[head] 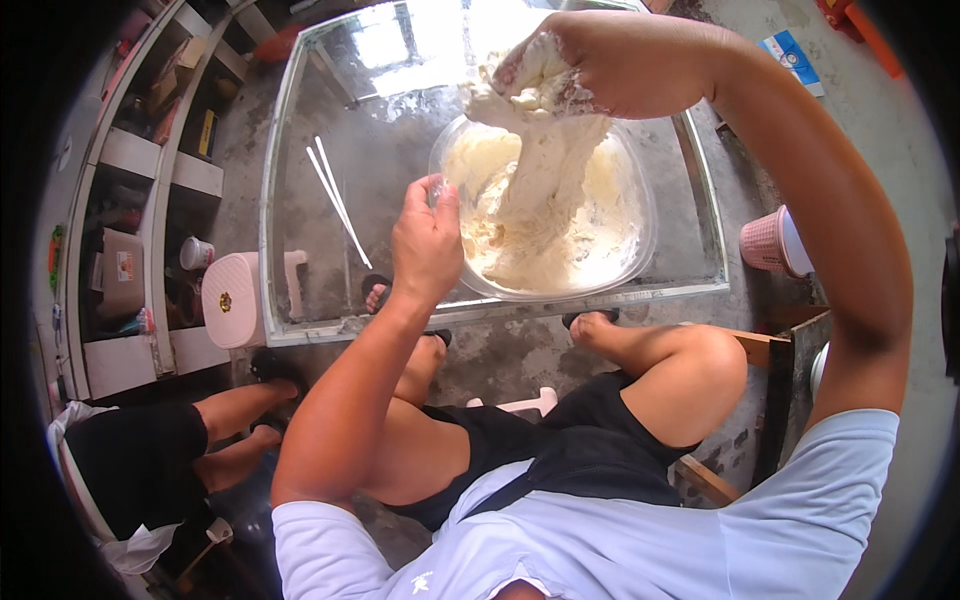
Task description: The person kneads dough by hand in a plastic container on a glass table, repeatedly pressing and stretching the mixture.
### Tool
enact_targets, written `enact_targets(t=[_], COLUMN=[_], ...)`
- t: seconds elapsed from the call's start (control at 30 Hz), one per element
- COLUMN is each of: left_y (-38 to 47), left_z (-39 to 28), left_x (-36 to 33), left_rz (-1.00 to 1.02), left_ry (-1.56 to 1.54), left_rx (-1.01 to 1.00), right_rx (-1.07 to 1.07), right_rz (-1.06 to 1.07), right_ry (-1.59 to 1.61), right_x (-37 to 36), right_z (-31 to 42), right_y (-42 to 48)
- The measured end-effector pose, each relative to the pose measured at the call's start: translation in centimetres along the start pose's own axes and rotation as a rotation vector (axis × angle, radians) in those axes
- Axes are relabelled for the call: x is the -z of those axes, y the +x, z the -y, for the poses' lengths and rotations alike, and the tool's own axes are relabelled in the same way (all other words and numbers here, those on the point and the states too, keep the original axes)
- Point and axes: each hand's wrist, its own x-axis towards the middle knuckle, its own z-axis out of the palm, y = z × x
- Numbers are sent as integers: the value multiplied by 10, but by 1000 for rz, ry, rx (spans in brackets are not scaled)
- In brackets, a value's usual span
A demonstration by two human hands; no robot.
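Observation:
A clear plastic tub [651, 247] stands on the glass tabletop [397, 247] before me. Inside it is pale, sticky dough [544, 180], smeared along the walls and stretched upward in a thick strand. My right hand [600, 67] is raised above the tub's far side, gripping the top of that strand. Wet dough coats its fingers and hides most of them. With thumb and fingers, my left hand [427, 232] pinches the tub's left rim.
Two white chopsticks [339, 201] lie on the glass, left of the tub. A pink plastic stool [231, 300] stands by the table's left corner, near shelves [161, 165]. Another person's legs [240, 427] are at lower left. A pink basket [769, 241] stands at right.

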Motion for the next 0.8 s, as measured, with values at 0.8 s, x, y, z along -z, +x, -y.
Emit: enact_targets(t=[0.8], left_y=[2], left_z=[2], left_x=[-4], left_rz=[-28], left_ry=[43], left_rx=[-3], right_rx=[-45], right_rz=[-23], right_ry=[-556], right_x=[-176], right_z=[-27], right_y=[67])
